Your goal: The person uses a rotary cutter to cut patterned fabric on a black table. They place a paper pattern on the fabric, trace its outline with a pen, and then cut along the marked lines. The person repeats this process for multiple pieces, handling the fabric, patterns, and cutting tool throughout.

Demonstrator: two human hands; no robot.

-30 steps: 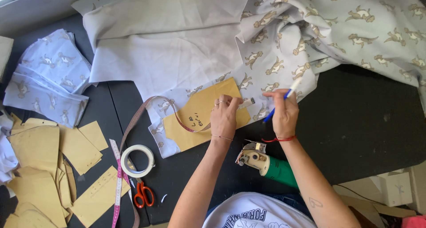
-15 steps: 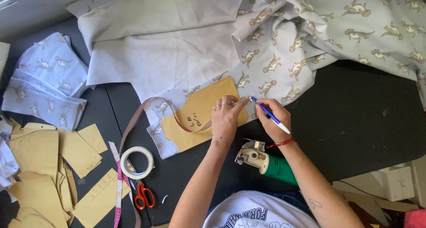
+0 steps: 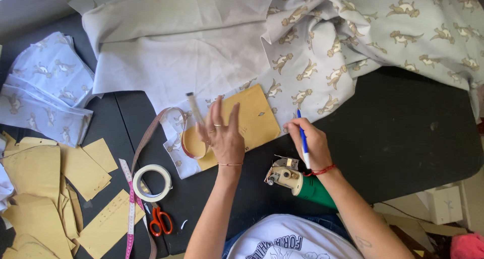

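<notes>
- Two hands are at work over one black tabletop.
- The left hand lies flat, fingers spread apart, pressing on one tan paper pattern piece; it grips nothing.
- That pattern piece sits on the edge of the printed fabric, near the middle of the tabletop, just ahead of the person.
- The right hand is closed around one blue pen, held upright with its tip at the right edge of the pattern piece.
- One large length of pale fabric, printed with small brown animals, is bunched across the far side; its plain reverse side shows at the left.
- One small electric cutter with a green handle lies just beside the right wrist.
- One roll of tape lies left of the left forearm.
- One pair of red-handled scissors lies just below the roll.
- One pink tape measure runs along the tabletop beside the roll; a brownish one curls up toward the pattern piece.
- One stack of cut printed fabric pieces sits at the far left.
- A loose heap of tan pattern pieces lies at the near left; at least six show, exact count unclear.
</notes>
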